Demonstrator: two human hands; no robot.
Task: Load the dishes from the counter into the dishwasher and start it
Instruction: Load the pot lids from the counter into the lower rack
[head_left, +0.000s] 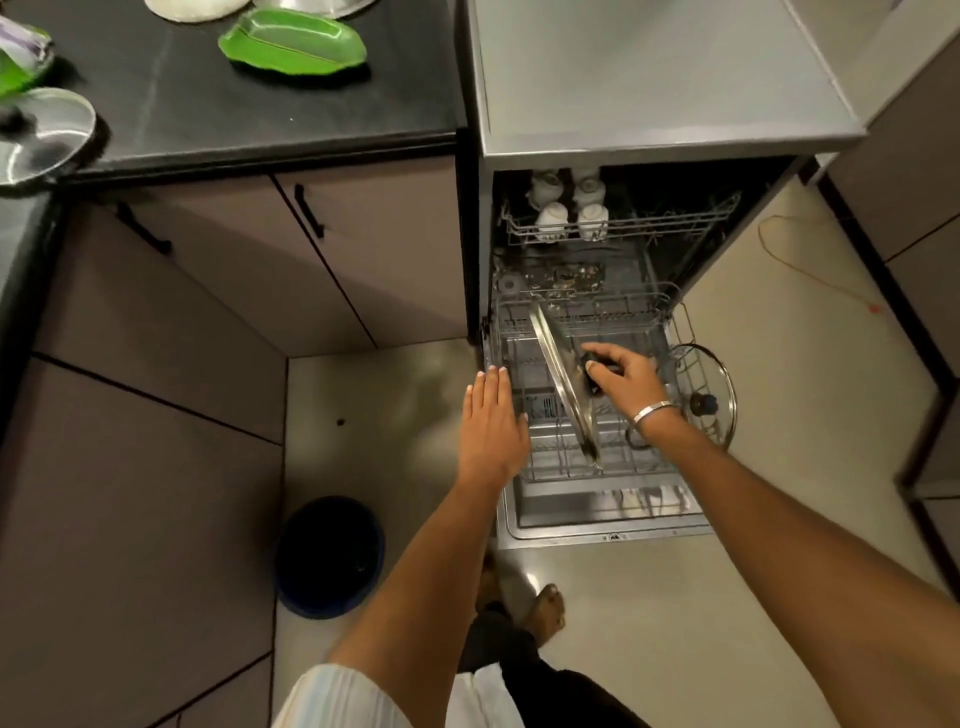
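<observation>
Nearest the camera, a pale sleeve (340, 699) and two bare forearms reach forward over the floor (597, 597), with a bare foot (548, 605) below them and a dark blue bin (332, 556) just to the left. The left hand (491, 421) hovers flat, fingers straight and together, holding nothing, its fingertips at the left edge of the lower rack (584, 457). The right hand (626, 376), a metal bangle (655, 410) on its wrist, curls its fingers round the black knob (592, 371) of a steel lid (563, 379), which stands on edge inside the lower rack, tilted and running from the rack's back left toward its front middle. A glass lid (719, 400) with a dark knob leans upright at the rack's right side, just beside the right wrist. The rack is pulled out over the lowered door (602, 525) of the dishwasher (649, 93). Deeper in, the upper rack (623, 223) carries four white cups (550, 215) upside down at its left end. Left of the machine stand grey cabinets (322, 260) with black handles under a black counter (260, 114). On the counter lie a green leaf-shaped dish (293, 47), a steel plate (41, 135) at the left edge, and, cut off by the top border, a white dish (195, 8) beside a steel bowl (317, 5). An orange cord (810, 270) trails on the floor right of the dishwasher
</observation>
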